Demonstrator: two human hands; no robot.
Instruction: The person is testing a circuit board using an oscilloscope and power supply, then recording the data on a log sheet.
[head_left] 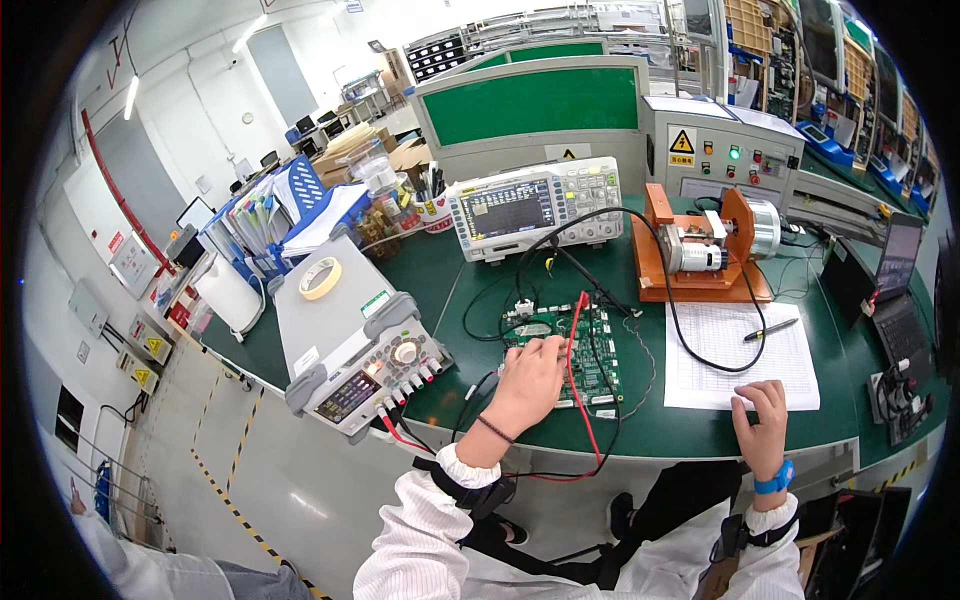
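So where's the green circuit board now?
In the head view, the green circuit board lies on the table near mid-picture, in front of the oscilloscope, with the left hand over its left part.

My left hand (533, 383) palm down, fingers pointing forward; my right hand (762, 420) relaxed, fingers loosely bent.

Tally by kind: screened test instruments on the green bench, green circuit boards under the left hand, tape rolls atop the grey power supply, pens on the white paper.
White boxy oscilloscope and grey boxy power supply: 2
Flat green circuit board: 1
Cream tape roll: 1
Slim dark pen: 1
Total: 5
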